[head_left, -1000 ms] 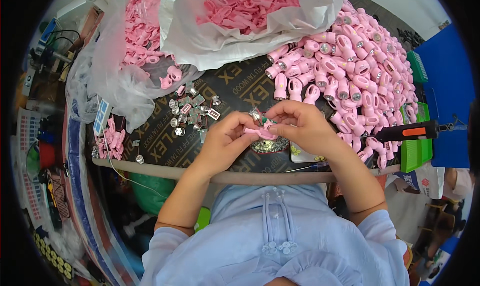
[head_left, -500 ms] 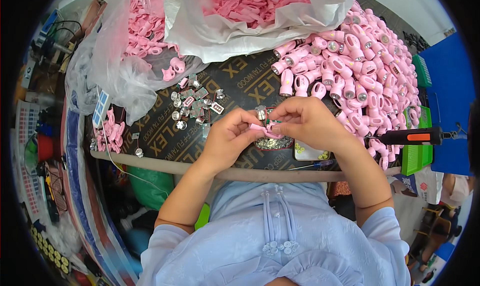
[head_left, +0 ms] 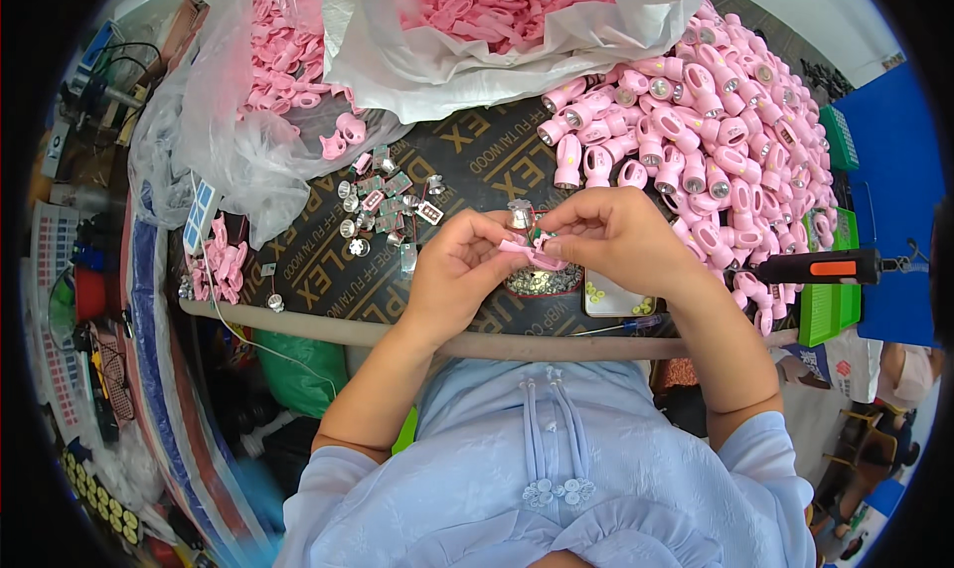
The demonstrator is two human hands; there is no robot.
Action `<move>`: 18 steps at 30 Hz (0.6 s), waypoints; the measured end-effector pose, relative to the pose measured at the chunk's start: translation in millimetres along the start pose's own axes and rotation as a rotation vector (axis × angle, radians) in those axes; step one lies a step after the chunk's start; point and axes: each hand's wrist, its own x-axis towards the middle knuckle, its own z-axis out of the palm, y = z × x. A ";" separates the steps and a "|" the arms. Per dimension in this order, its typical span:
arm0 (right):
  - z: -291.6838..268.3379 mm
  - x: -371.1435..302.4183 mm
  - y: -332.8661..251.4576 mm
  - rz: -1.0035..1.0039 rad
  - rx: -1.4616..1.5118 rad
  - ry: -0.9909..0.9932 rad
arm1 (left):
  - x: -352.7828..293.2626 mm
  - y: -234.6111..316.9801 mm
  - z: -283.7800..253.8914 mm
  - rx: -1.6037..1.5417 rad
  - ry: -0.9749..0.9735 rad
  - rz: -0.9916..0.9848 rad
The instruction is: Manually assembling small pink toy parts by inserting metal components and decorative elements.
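Between my two hands is a pink plastic flashlight shell (head_left: 542, 259), held above a red-rimmed dish of small metal parts (head_left: 545, 283). My left hand (head_left: 461, 270) pinches the shell's left end between thumb and fingers. On its other side my right hand (head_left: 611, 242) has its fingertips closed at the shell, by a small green part with wires. A silvery reflector cup (head_left: 520, 213) stands out just beyond my fingertips and seems joined to that part. My fingers hide much of the shell's inside.
Finished-looking pink flashlights (head_left: 730, 141) pile up at the right. Circuit boards with reflectors (head_left: 390, 205) lie left of centre. A white sack (head_left: 437, 96) of pink shells stands at the back. A tray of yellow bits (head_left: 606, 298), a screwdriver (head_left: 626, 325) and a black-and-orange hanging tool (head_left: 820, 269) are at the right.
The reflector cup has shifted slightly away from me and now stands more upright. Both hands remain at the shell, with the fingers slightly shifted.
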 end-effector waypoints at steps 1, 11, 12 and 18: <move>-0.5 0.4 0.9 -0.015 0.009 -0.022 | 0.7 0.1 -0.4 0.000 0.000 0.000; 1.5 -4.3 -0.4 -0.189 -0.260 -0.030 | -0.3 -9.7 -5.8 -0.101 0.021 -0.078; 4.8 -5.9 1.9 -0.297 -0.306 0.024 | -0.3 -10.9 -6.0 -0.141 0.052 -0.074; 19.9 -7.1 19.6 -0.735 -0.558 0.286 | -2.2 -11.8 6.4 -0.343 0.123 -0.096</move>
